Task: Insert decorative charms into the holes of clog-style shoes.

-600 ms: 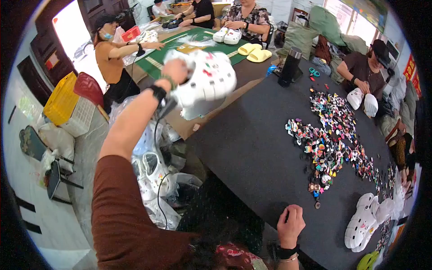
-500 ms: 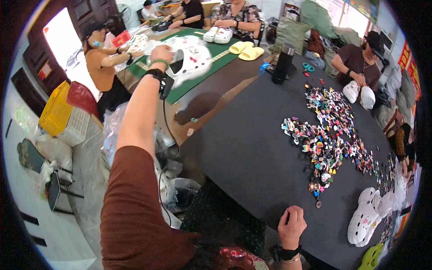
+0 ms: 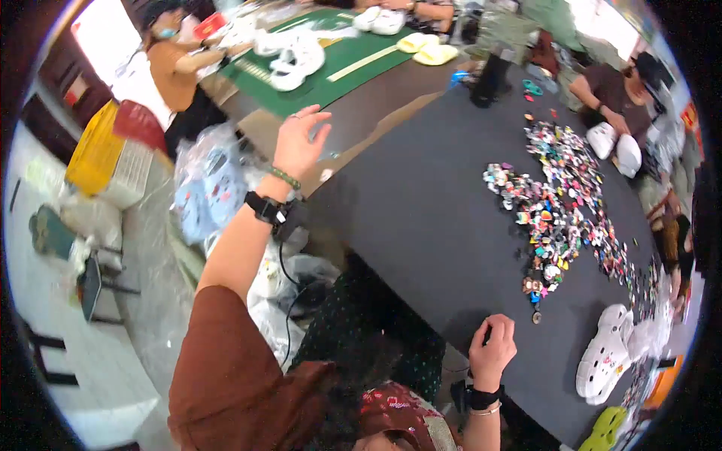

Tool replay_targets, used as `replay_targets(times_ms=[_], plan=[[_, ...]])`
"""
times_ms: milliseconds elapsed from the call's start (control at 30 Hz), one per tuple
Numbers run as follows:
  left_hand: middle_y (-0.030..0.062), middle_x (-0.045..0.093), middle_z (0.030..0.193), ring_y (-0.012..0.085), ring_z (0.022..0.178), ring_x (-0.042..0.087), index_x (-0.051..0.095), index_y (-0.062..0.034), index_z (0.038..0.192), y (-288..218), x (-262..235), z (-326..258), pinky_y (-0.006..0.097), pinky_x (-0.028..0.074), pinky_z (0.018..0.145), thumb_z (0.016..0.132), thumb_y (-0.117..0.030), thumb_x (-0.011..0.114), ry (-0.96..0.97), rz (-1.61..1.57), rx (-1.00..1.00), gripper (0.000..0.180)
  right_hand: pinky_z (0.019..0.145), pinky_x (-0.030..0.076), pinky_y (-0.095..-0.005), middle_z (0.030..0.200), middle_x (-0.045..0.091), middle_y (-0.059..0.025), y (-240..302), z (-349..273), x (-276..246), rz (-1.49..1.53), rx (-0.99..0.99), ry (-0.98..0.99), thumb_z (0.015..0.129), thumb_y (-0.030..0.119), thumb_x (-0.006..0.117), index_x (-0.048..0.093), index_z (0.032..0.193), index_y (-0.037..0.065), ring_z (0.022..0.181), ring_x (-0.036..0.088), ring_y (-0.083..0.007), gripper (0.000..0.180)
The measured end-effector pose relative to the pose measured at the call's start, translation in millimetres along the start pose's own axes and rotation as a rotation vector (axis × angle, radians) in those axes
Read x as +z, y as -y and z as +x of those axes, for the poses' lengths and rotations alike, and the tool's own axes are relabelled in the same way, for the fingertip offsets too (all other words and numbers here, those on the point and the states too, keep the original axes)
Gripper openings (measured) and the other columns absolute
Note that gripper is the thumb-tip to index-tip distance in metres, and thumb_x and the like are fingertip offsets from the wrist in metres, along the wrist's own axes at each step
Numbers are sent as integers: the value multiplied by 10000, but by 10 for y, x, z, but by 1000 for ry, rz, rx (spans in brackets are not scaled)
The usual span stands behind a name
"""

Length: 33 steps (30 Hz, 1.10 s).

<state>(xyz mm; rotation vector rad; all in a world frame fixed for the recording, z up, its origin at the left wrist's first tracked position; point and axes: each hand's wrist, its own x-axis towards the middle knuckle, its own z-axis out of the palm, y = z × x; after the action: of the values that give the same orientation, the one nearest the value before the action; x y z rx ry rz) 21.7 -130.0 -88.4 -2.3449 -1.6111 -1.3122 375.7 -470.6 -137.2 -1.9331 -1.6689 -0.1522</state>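
Note:
My left hand is raised beyond the near edge of the green mat, open with its fingers apart and nothing in them. Past it, a pair of white clogs lies on the green cutting mat. My right hand rests at the near edge of the dark table, its fingers curled in and no object showing in them. A white clog with small charms sits to its right, partly beside clear plastic. Ahead of that hand spreads a heap of colourful shoe charms.
Yellow slippers and another white pair stand at the back. A black bottle is on the dark table's far side. Co-workers sit around. Bagged blue clogs are at my left, a lime-green clog at lower right.
My left hand has let go of the white clogs, which now lie on the green mat, and has drawn back toward me. My right hand stays at the table edge. The view has shifted.

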Motion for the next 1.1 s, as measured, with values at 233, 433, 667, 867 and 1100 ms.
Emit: replay_targets(times_ms=[233,433,667,867,1100], plan=[[152,660,971,358,978,593,681,-74,991,878,-1046,-1526,424,444,897,787,-142,690,-203,392,-238,215,692,522,-404,992,591,-128,-51,-86,29,-40,-59,-6,860,57,596,557,947,51,898,618,-328,96],[143,623,1161,327,1175,509,591,-87,1179,1543,-1368,-1483,499,403,958,746,-371,745,-171,629,-577,541,688,498,-400,944,564,-113,-10,-145,23,-10,-42,-47,876,33,567,539,929,41,836,604,-326,61],[274,240,1519,532,1387,177,143,-388,1512,2541,-1144,-1166,765,145,1019,642,-851,547,219,515,-1106,1065,645,516,-406,948,594,-113,62,-16,11,2,-12,-58,850,83,597,549,911,70,814,619,-333,79],[151,550,1323,420,1256,453,599,-231,1256,2468,-693,-1097,724,327,958,793,-536,638,186,745,-1054,556,606,532,-394,940,607,-85,-19,-52,-62,-35,30,-80,815,95,624,577,869,80,707,638,-305,73],[210,685,890,314,783,673,634,16,1115,3010,-1157,-1242,453,544,684,847,-458,653,-363,468,-755,545,611,536,-408,895,582,-101,-42,-97,-50,-6,-8,-83,832,113,594,548,867,55,694,628,-314,81]])
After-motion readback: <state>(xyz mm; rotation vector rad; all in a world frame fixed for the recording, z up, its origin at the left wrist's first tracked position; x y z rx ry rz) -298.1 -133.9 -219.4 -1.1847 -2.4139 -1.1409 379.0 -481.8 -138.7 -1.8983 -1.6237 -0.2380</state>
